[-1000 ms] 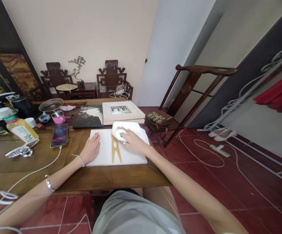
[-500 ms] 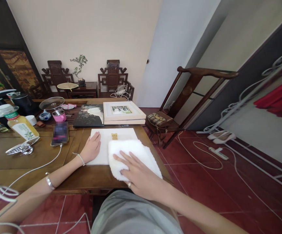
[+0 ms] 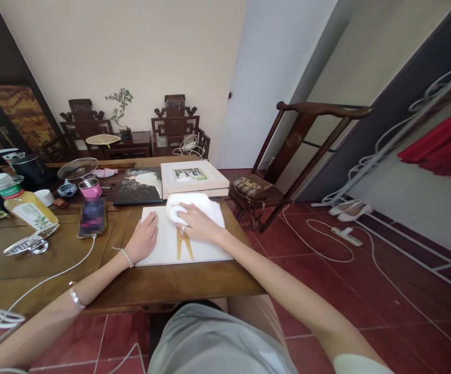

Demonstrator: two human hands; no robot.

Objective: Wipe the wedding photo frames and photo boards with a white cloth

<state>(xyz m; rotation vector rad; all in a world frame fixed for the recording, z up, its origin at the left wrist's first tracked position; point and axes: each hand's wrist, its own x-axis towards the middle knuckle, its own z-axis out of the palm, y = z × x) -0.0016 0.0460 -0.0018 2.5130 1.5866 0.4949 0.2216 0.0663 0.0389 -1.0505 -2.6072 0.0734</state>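
Note:
A flat white panel (image 3: 153,254) lies near the table's front right corner, with a gold stand-like piece (image 3: 184,246) showing two splayed legs on its face. My left hand (image 3: 146,236) rests flat on the panel's left side, fingers stretched out and holding nothing. Bunched under my right hand (image 3: 196,222) is a fluffy white towel (image 3: 210,205), gripped and pressed against the panel's far part. The towel and hand hide the upper end of the gold piece.
Behind the panel lie a pale framed picture (image 3: 194,179) and a dark photo board (image 3: 137,184). Leftward are a phone (image 3: 92,217) on a white cable, a silver hair clip (image 3: 32,243), a juice-coloured bottle (image 3: 26,205) and a pink cup (image 3: 90,189). A wooden chair (image 3: 264,192) stands to the right.
My right hand has pushed the towel away from me, from the panel's near right part to its far edge, uncovering the gold piece's legs. My left hand stays in place.

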